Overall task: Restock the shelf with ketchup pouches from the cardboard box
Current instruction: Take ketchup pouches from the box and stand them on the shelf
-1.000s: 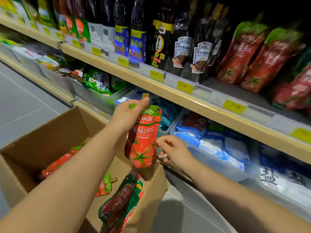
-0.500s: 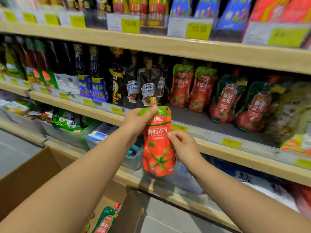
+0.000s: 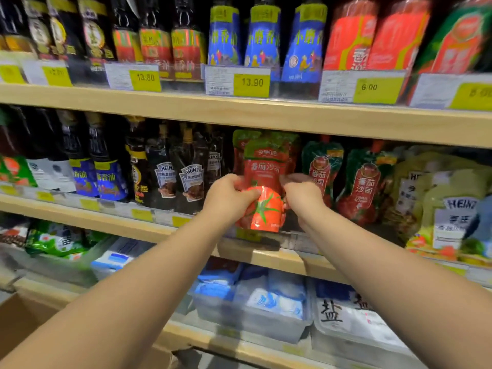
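Note:
A red ketchup pouch (image 3: 266, 182) with a green top and a tomato picture stands upright at the front of the middle shelf (image 3: 279, 253). My left hand (image 3: 229, 197) grips its left side and my right hand (image 3: 302, 195) grips its right side. Another pouch of the same kind (image 3: 239, 139) stands just behind it, mostly hidden. Only a corner of the cardboard box (image 3: 18, 318) shows at the bottom left.
Darker ketchup pouches (image 3: 364, 187) stand to the right, dark Heinz sauce bottles (image 3: 190, 179) to the left. The upper shelf board (image 3: 266, 115) with price tags hangs above. Salt bags in clear bins (image 3: 266, 302) fill the shelf below.
Both hands lifted the pouch up from above the box and forward onto the middle shelf. My right hand closed on its side. The view tilted up, so the box nearly left the frame.

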